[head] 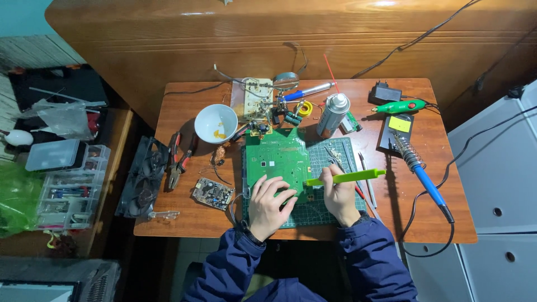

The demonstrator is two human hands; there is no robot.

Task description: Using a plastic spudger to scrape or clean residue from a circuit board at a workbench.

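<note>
- Tool tip on large green circuit board [278,159] hard to make out.
- Right hand [339,197] clamped on long lime-green plastic tool [345,178], handle sticking out right of grip.
- Left hand [269,202] flat, fingers spread on board.

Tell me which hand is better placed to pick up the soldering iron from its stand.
Right. The right hand lies on the same side as the soldering iron, though it holds a green tool it would likely need to put down. The left hand presses on the green circuit board, farther away.
</note>
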